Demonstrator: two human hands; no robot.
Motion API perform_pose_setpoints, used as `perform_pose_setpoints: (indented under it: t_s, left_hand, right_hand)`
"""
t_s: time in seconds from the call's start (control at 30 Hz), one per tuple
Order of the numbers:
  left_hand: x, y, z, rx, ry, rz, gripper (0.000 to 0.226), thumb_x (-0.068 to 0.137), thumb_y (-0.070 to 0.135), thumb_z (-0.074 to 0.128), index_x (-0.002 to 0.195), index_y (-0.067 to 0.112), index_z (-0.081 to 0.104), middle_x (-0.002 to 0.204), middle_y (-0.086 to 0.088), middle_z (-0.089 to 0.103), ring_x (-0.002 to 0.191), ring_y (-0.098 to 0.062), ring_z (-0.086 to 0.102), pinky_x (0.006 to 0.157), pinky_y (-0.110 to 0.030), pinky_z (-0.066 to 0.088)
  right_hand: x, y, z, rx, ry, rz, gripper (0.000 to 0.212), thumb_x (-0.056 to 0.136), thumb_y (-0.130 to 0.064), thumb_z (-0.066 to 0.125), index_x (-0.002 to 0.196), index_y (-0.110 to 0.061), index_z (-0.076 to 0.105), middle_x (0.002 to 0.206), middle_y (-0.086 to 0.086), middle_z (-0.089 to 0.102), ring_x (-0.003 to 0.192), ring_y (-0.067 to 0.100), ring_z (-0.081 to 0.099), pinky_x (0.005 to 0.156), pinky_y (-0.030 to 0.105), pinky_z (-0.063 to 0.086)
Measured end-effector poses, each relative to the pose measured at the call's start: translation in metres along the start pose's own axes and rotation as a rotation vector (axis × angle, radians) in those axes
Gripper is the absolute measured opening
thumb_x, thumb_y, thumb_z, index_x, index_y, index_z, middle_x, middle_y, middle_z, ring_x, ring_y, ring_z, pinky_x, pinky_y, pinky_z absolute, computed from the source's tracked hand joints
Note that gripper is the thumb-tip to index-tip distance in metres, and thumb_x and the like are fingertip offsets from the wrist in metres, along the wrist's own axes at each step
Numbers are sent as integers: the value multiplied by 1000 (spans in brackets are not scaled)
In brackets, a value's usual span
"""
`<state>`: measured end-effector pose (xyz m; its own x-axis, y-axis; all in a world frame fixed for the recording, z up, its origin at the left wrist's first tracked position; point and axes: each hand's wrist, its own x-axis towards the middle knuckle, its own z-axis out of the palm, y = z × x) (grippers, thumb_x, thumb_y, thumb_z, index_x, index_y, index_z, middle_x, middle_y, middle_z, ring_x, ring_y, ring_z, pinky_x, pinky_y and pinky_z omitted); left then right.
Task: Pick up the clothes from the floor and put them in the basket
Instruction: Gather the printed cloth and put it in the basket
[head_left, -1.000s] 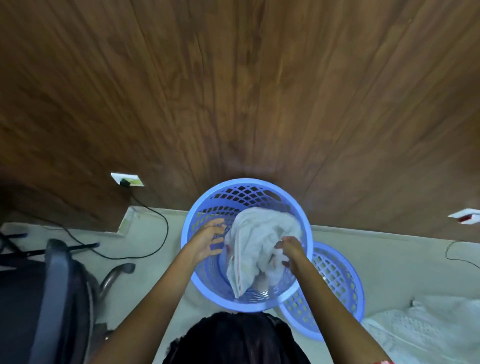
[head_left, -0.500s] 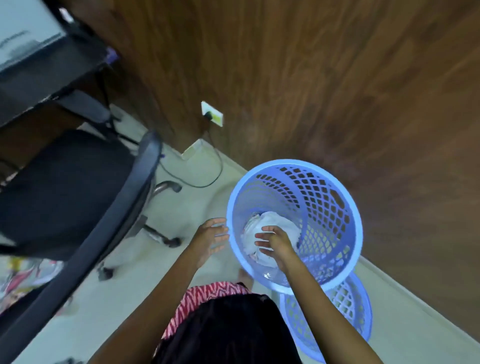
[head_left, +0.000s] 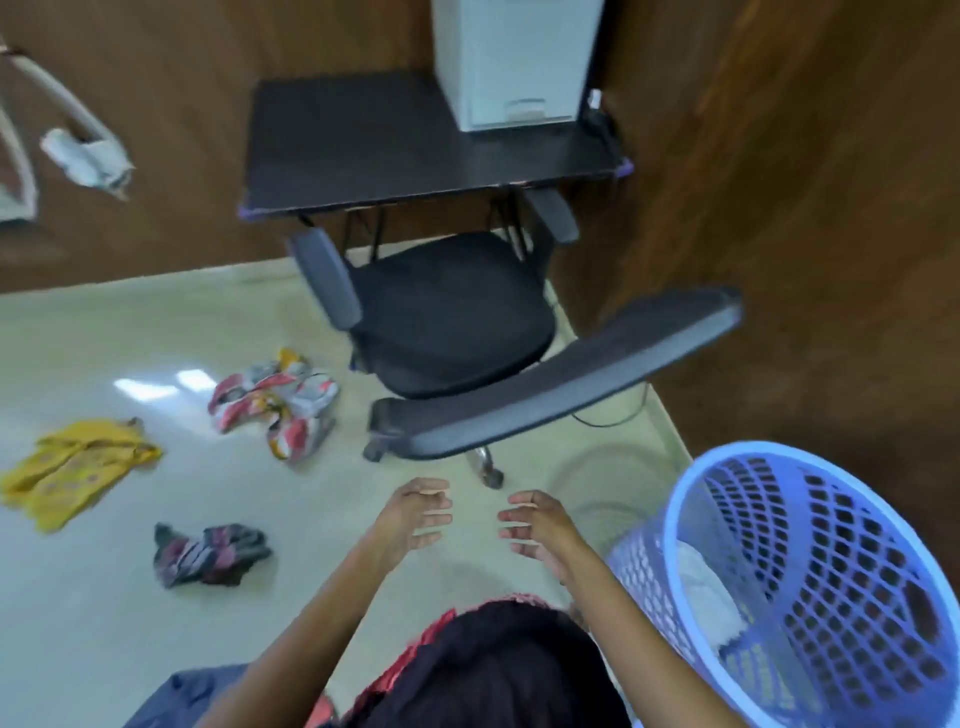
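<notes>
The blue lattice basket (head_left: 675, 499) stands at the lower right with a white cloth (head_left: 701, 587) inside it. Three garments lie on the pale floor to the left: a yellow one (head_left: 72, 470), a red, white and yellow patterned one (head_left: 275, 402), and a dark striped one (head_left: 208, 553). My left hand (head_left: 415, 517) and my right hand (head_left: 535, 525) hover over the floor in the middle, side by side, fingers loosely curled and holding nothing. Both hands are left of the basket and right of the dark striped garment.
A black office chair (head_left: 452, 317) stands just beyond my hands, its backrest (head_left: 561, 379) stretching right toward the basket. Behind it is a dark desk (head_left: 415, 140) with a white box (head_left: 514, 62). Wood-panelled walls close the back and right side.
The view swung left from the basket to the floor with the clothes. My right hand let go of the white cloth and came out of the basket; both hands now hang empty.
</notes>
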<state>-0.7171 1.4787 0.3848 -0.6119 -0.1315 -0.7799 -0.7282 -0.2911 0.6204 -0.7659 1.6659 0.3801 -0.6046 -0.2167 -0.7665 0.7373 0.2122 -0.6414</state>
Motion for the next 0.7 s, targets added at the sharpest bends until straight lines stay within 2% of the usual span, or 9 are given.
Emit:
perform_pose_setpoints:
  t_s: [0.17, 0.23, 0.37, 0.47, 0.57, 0.7]
  left_hand:
    - [-36, -13, -114, -215, 224, 39, 26, 92, 7, 35, 98, 17, 58, 90, -4, 61, 86, -22, 60, 70, -28, 44]
    - [-47, -12, -141, -287, 251, 77, 27, 93, 7, 35, 93, 19, 59, 88, -2, 62, 82, -20, 60, 69, -27, 44]
    - [-62, -14, -199, -433, 360, 107, 28, 95, 7, 35, 96, 18, 61, 95, -5, 63, 84, -21, 61, 71, -28, 45]
    - [-64, -17, -242, -548, 436, 123, 27, 94, 8, 37, 94, 18, 62, 104, -10, 64, 90, -25, 62, 73, -31, 48]
    - [-60, -12, -278, -597, 489, 134, 22, 93, 6, 43, 93, 18, 60, 98, -9, 64, 86, -23, 62, 73, -32, 48]
    - [-39, 19, -328, -647, 527, 159, 21, 92, 2, 44, 90, 16, 59, 89, -7, 61, 77, -20, 58, 67, -28, 44]
  right_hand:
    - [4, -8, 130, -194, -189, -12, 14, 90, -7, 47, 99, -16, 53, 89, 5, 66, 71, 19, 63, 64, 27, 44]
    - [2, -13, 167, -245, -262, -9, 12, 90, -7, 47, 97, -15, 53, 89, 5, 65, 71, 19, 62, 63, 27, 43]
    - [3, -29, 241, -368, -368, -27, 12, 90, -7, 48, 97, -15, 51, 86, 4, 64, 71, 18, 61, 64, 27, 45]
    - [15, -40, 290, -411, -414, -28, 11, 90, -6, 48, 94, -16, 50, 85, 3, 64, 71, 19, 61, 64, 27, 44]
    - [36, -54, 333, -442, -431, -28, 13, 89, -5, 48, 90, -18, 51, 86, 3, 64, 72, 20, 62, 63, 28, 45]
    - [74, -82, 386, -464, -423, -30, 12, 90, -6, 47, 95, -16, 51, 88, 4, 64, 72, 20, 61, 61, 27, 45]
